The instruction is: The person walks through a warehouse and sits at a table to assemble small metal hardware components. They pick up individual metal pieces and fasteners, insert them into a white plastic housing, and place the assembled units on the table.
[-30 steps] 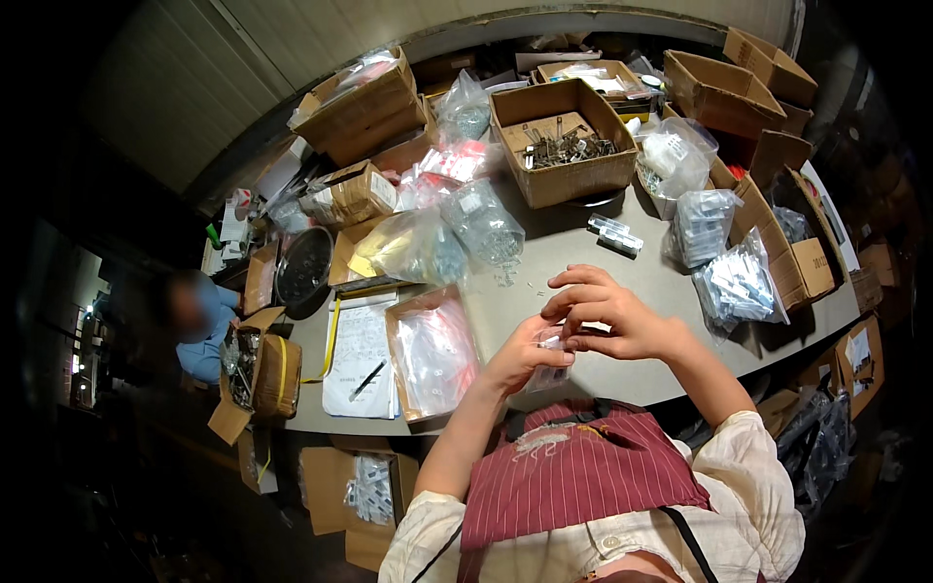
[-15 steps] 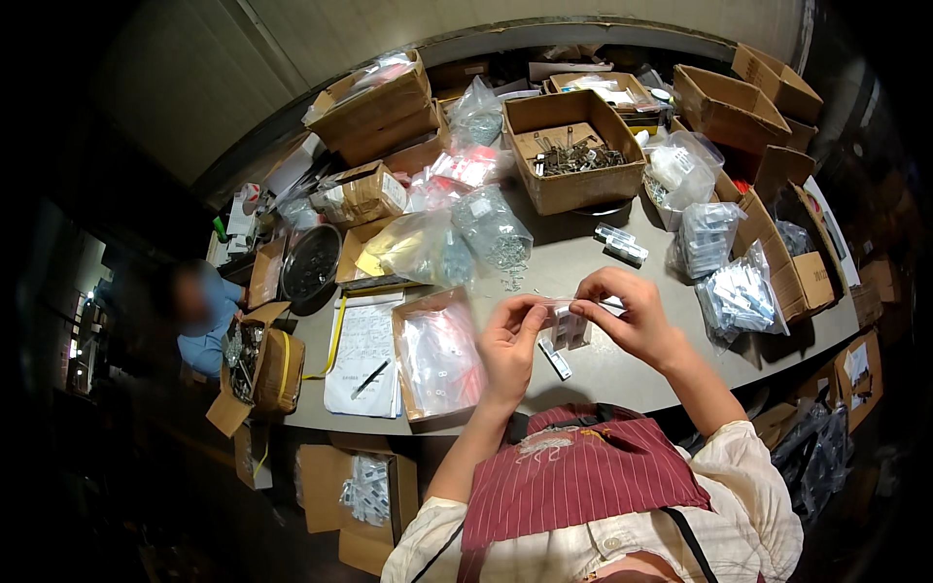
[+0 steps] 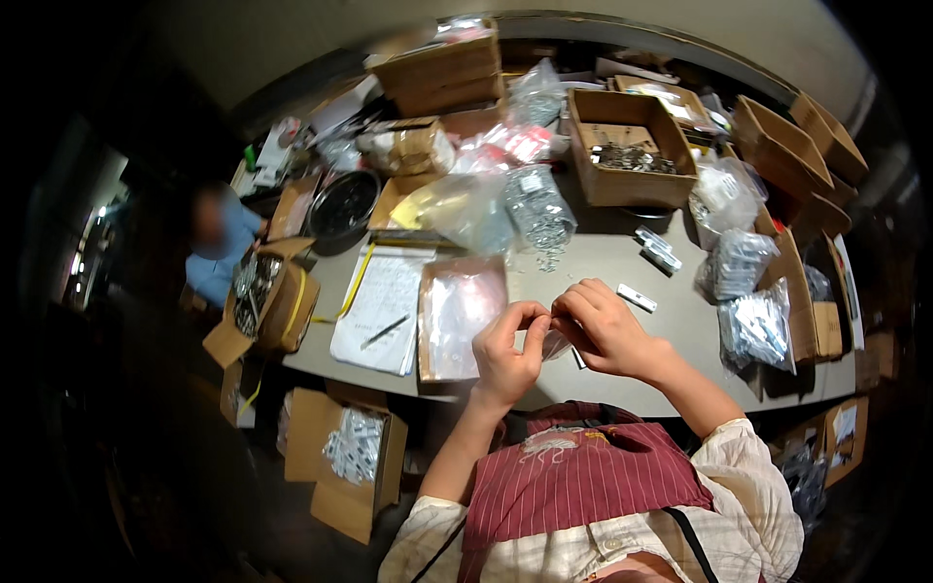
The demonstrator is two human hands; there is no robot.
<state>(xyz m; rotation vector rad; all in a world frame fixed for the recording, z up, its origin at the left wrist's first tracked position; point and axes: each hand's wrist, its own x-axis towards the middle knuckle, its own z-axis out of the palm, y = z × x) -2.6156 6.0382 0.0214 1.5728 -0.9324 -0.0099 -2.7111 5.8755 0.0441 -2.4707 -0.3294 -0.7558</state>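
Both my hands meet over the near part of the table, pinching the top edge of a small clear plastic bag [image 3: 555, 345]. Thumb and finger of my left hand [image 3: 508, 361] are closed on its left side. My right hand [image 3: 607, 332] grips the same edge from the right, its fingers bent and partly covering the bag. Whatever the bag contains is mostly hidden now. Just past my right hand lies a small white part [image 3: 637, 297], with a pair of grey-and-white parts [image 3: 659, 252] farther back. Another part peeks out under my right hand.
Left of my hands stands a carton of clear bags [image 3: 463, 321], beside papers with a pen [image 3: 385, 332]. A bag of screws [image 3: 537, 209] spills on the table. A carton of metal pieces [image 3: 632, 165] stands behind; filled bags [image 3: 755, 330] lie right. A person in blue [image 3: 219, 257] is far left.
My hands have come closer together along the bag's top edge, and my right hand now covers more of it. The whole view has shifted and turned slightly.
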